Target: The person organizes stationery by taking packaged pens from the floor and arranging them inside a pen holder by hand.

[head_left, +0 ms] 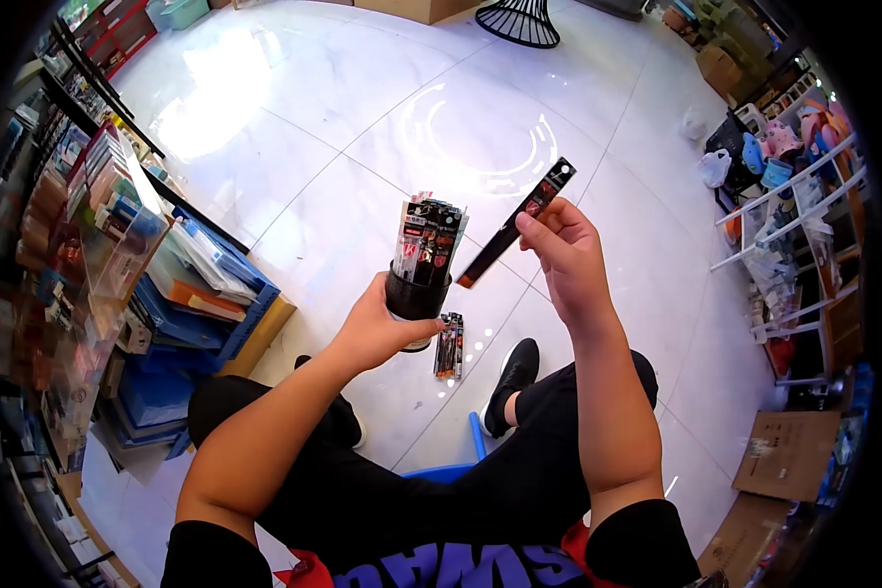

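Note:
My left hand (377, 328) is wrapped round a black cylindrical holder (416, 294) that stands nearly upright. Several slim printed packets (429, 240), black and clear, stick out of its top. Between the thumb and fingers of my right hand (563, 250) is a long, narrow black packet (515, 223) with an orange lower end and a hole at its top. It tilts up to the right, apart from the holder. What is inside the packets I cannot make out. Below the holder, more such packets (450, 346) lie in a small pile on the floor.
Shelves with blue folders (181, 314) and stationery line the left. A white rack (794, 211) with bags and colourful shoes stands at right, above cardboard boxes (786, 456). Part of a blue stool (443, 473) shows between my legs. A black wire base (517, 22) is ahead on the tiled floor.

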Motion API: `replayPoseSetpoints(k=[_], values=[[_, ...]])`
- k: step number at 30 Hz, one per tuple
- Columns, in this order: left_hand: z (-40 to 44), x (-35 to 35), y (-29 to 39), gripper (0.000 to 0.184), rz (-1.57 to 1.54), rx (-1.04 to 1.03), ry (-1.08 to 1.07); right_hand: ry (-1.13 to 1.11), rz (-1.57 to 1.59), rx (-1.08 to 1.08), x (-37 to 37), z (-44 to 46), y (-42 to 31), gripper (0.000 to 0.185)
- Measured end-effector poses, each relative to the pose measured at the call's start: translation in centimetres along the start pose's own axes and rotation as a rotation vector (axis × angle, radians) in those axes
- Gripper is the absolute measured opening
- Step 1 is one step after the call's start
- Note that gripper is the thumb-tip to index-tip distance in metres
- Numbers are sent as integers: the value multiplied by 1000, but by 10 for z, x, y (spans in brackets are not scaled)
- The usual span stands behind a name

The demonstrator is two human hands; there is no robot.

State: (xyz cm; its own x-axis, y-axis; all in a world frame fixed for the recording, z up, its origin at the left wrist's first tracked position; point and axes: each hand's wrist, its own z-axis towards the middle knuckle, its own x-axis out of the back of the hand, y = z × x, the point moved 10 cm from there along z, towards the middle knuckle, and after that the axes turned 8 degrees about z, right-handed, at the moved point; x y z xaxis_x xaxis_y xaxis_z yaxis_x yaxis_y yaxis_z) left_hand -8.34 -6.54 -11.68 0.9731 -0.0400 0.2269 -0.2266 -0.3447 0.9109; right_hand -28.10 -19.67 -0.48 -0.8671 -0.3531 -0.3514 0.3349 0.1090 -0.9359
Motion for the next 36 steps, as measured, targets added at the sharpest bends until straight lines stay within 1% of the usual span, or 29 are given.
replayPoseSetpoints(k=[1, 3, 4, 6, 7, 10, 11, 12, 14, 17, 18, 20, 23, 24, 26, 27, 29, 32, 34, 36], values=[[1, 0, -2, 69, 15, 19, 7, -4, -1, 20, -6, -2, -3, 14], [5, -3, 3, 75, -10, -20, 4, -22, 20, 61, -9, -2, 0, 14], [6, -4, 4, 79, -24, -40, 1, -37, -71, 68, -11, -2, 2, 15], [7, -9, 8, 79, -33, -57, -22, -67, -251, 80, -13, 0, 5, 15], [8, -10, 11, 79, -38, -67, -32, -73, -366, 103, -16, 0, 2, 22], [4, -14, 25, 77, -38, -101, -48, -109, -758, 301, -42, -14, -17, 30], [4, -14, 24, 77, -41, -98, -55, -147, -785, 343, -49, -18, -14, 43], [5, -15, 22, 76, -45, -95, -62, -126, -860, 403, -54, -21, -13, 64], [3, -16, 21, 75, -52, -89, -75, -86, -878, 382, -56, -27, -14, 81], [-1, -15, 28, 76, -70, -97, -95, -16, -681, 233, -37, -20, -3, 82], [-2, -15, 30, 76, -85, -109, -107, 32, -505, 156, -25, -14, 4, 68], [-6, -14, 37, 77, -115, -130, -132, 53, -215, 26, -8, -5, 18, 56], [-12, -13, 42, 83, -159, -131, -180, -120, -317, -205, -11, 1, 58, 47], [-13, -14, 38, 86, -170, -115, -200, -182, -299, -228, -24, -1, 62, 37], [-12, -16, 31, 90, -211, -110, -241, -282, -338, -333, -41, -9, 66, 30], [-11, -17, 28, 92, -241, -120, -260, -300, -284, -320, -48, -11, 63, 26], [-12, -17, 25, 94, -261, -142, -288, -317, -281, -307, -50, -10, 59, 23], [-15, -16, 39, 92, -307, -175, -326, -311, -265, -281, -46, -8, 59, 21], [-14, -13, 38, 92, -295, -167, -309, -300, -231, -247, -44, -6, 59, 20], [-12, -9, 34, 91, -284, -152, -270, -266, -281, -222, -42, -5, 55, 20]])
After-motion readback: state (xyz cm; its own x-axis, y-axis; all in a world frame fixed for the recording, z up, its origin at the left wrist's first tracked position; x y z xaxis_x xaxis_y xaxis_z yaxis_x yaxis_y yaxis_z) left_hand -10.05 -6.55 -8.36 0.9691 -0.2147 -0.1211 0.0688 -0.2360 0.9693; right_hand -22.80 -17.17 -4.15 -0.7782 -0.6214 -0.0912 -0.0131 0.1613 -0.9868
